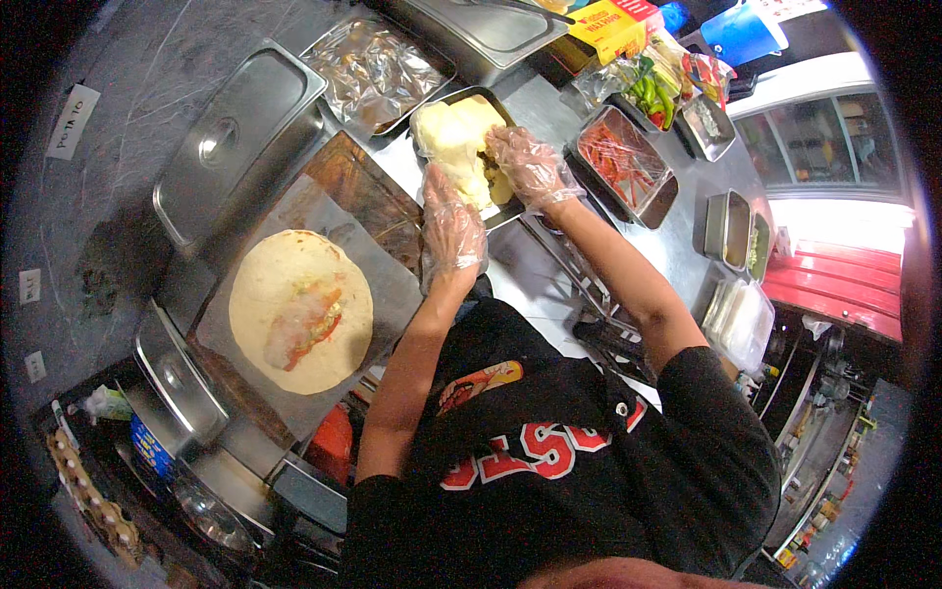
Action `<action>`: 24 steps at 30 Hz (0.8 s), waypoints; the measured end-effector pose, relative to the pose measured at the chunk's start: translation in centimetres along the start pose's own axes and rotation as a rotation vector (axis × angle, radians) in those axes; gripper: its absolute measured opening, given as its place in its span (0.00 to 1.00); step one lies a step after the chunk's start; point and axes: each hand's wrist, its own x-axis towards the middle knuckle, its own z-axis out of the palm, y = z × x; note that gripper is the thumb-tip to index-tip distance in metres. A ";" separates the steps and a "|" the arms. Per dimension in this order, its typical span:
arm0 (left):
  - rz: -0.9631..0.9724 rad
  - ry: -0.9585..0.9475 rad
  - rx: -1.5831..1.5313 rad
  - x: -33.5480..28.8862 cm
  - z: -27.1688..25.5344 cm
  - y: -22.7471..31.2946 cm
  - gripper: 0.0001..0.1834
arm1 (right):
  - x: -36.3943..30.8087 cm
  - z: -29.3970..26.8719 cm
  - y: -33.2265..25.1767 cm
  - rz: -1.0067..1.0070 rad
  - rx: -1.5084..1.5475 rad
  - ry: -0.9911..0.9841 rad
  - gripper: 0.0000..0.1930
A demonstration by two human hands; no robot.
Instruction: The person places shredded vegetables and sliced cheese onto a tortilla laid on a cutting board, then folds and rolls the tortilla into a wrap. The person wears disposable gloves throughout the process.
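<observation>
A shallow metal tray (507,212) holds pale yellow food (453,128) in soft, folded layers; its exact kind cannot be told. Both my hands wear clear plastic gloves. My right hand (532,167) reaches over the tray's right side, fingers bent and closed on the edge of the yellow food. At the tray's near left corner is my left hand (452,224), its fingers stretched out against the food's edge. Left of it, a round tortilla (260,294) lies flat on a paper sheet (378,285), with a strip of red and pale filling (312,329) across its middle.
Beneath the paper is a wooden board (363,196). A foil-covered tray (378,74) and a lidded metal pan (240,137) stand beyond it. To the right are a pan of red strips (620,162), bagged green peppers (651,95) and a small metal container (728,228).
</observation>
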 end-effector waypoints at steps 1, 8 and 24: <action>-0.036 -0.014 -0.024 0.0 0.5 -0.1 0.40 | 0.1 0.0 0.1 -0.018 0.017 0.001 0.21; 0.001 0.092 0.030 -0.4 3.3 -0.7 0.40 | -0.1 2.5 1.4 -0.067 -0.037 0.078 0.18; -0.036 0.165 -0.091 -0.4 4.1 -0.9 0.39 | 0.1 2.2 2.8 -0.041 0.223 0.136 0.16</action>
